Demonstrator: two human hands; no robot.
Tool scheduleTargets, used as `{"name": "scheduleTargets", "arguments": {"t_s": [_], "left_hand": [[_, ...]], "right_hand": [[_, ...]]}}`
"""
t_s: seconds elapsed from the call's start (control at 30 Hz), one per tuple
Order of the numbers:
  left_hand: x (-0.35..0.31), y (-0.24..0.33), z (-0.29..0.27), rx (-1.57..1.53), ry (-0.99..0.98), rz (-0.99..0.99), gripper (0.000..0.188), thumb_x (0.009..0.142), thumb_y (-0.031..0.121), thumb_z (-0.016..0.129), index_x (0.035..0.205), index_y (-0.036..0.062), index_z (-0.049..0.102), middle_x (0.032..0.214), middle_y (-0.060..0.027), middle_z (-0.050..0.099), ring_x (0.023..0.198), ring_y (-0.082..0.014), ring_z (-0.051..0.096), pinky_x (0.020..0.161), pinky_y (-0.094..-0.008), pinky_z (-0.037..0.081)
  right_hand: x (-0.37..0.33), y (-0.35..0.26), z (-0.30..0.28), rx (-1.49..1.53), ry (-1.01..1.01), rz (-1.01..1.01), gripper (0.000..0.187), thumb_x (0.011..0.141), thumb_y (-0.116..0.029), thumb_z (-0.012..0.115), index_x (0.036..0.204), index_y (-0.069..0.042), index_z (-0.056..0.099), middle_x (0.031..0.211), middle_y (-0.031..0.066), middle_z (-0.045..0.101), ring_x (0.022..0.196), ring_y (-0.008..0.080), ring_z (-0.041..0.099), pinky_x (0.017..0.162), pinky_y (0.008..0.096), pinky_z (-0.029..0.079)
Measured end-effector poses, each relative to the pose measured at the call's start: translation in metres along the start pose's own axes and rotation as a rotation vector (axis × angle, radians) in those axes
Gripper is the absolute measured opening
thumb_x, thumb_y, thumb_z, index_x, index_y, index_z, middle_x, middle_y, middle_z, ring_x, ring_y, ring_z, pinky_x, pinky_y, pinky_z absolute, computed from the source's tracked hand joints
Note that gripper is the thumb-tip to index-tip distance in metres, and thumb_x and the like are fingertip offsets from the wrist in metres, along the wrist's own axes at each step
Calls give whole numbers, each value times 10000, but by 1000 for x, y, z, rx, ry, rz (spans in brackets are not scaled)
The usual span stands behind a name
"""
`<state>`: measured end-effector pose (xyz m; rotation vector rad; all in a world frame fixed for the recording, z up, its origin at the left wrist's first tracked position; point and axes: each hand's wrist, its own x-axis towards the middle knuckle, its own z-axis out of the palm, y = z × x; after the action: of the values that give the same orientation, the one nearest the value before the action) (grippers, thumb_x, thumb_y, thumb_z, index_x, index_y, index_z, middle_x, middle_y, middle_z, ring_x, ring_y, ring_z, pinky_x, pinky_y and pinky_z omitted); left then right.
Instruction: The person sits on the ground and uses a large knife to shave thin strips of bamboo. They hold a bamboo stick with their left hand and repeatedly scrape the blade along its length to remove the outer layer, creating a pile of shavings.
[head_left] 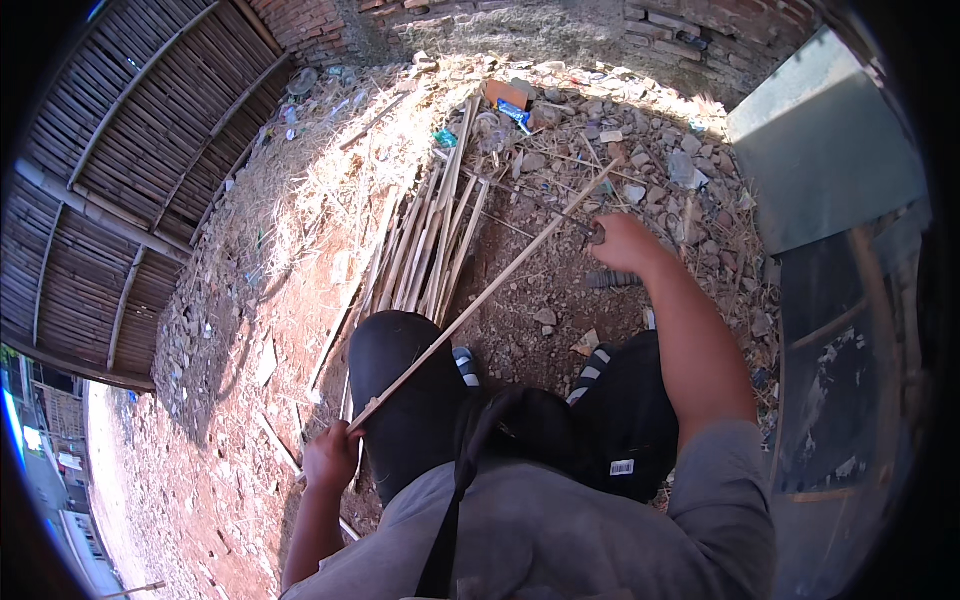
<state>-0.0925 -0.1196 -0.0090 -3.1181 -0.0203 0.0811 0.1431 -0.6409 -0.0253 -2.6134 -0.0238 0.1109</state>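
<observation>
My left hand (pixel 330 457) grips the near end of a long thin bamboo strip (pixel 487 291) that slants up to the right across my knee. My right hand (pixel 622 243) is closed around a dark-handled knife (pixel 594 234) held against the strip near its far part. A bundle of split bamboo strips (pixel 432 240) lies on the dirt ahead of my left knee. I am squatting, with dark trousers and striped sandals (pixel 463 362) below me.
A bamboo-slat fence (pixel 120 180) runs along the left. A brick wall (pixel 560 20) stands at the back, with stones and litter (pixel 640 150) before it. A grey metal panel (pixel 820 140) and a rusty drum (pixel 850 400) are at the right. Dry straw covers the ground at the upper left.
</observation>
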Motion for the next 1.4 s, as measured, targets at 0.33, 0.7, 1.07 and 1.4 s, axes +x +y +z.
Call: {"name": "scheduleTargets", "arguments": {"t_s": [0.33,0.7,1.07,1.4], "left_hand": [[10,-14,19,-148,34,66,335,977,381,635,874,74,546,687,-209,648,659,-456,658,571,-555,505],[-6,-22,24,-114,59,39,326,958,370,655,854,79,551,680,-211,645,645,-456,652,557,-544,509],[-3,-20,8,-32,29,27,339,978,422,612,875,100,581,699,-174,660,647,-444,659,575,-541,517],[0,-10,-2,17,10,30,340,969,434,615,899,102,596,756,-175,679,704,-425,679,619,-535,531]], "right_hand": [[-5,3,-11,115,-26,135,490,815,-256,712,1246,-29,654,1112,176,711,973,330,700,870,471,544],[-15,-26,-15,-104,-73,-69,208,787,-176,664,985,-127,707,916,148,709,904,362,695,806,492,557],[-12,-34,-25,-313,-195,-113,532,826,-201,680,1341,-77,634,1038,150,737,926,324,707,834,477,566],[3,27,-10,-30,43,100,383,805,-205,713,1162,-66,700,973,199,719,912,373,700,819,478,551]]}}
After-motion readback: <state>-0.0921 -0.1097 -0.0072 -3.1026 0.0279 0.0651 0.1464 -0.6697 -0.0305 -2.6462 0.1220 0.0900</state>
